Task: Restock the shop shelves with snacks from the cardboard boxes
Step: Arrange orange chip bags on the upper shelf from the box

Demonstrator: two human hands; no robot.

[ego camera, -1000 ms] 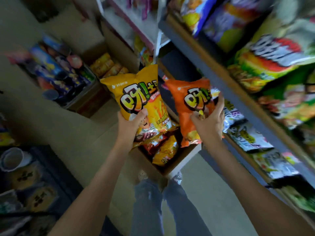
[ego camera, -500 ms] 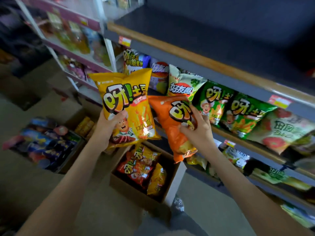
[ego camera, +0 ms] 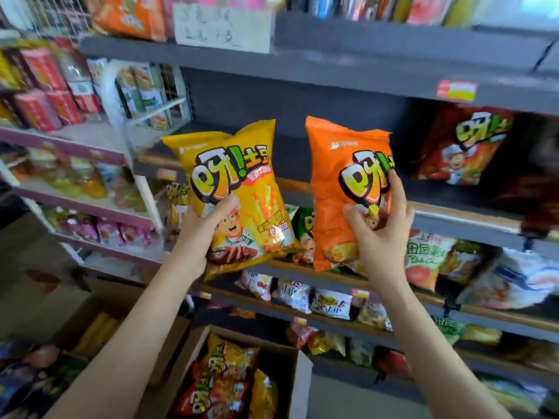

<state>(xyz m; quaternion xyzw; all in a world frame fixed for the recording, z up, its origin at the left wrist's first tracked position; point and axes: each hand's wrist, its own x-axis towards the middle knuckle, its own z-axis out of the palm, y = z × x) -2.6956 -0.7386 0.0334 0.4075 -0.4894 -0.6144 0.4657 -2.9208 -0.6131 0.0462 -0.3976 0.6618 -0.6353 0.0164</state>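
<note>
My left hand (ego camera: 202, 234) grips a yellow snack bag (ego camera: 239, 189) by its lower left part and holds it upright. My right hand (ego camera: 378, 228) grips an orange snack bag (ego camera: 335, 182) by its lower right edge. Both bags hang in front of a dark grey shelf (ego camera: 348, 192) whose left stretch is bare. A red bag of the same brand (ego camera: 462, 146) stands on that shelf to the right. Below, an open cardboard box (ego camera: 299, 376) on the floor holds several yellow and red snack bags.
Lower grey shelves (ego camera: 332, 319) carry green, white and other snack bags. A white and pink shelf unit (ego camera: 90, 207) with packaged goods stands at left. More open boxes (ego camera: 45, 367) of goods sit on the floor at lower left. A paper sign (ego camera: 222, 28) hangs above.
Both hands have lifted the two bags from over the box up to the level of the bare grey shelf. My view has tilted up toward the shelves.
</note>
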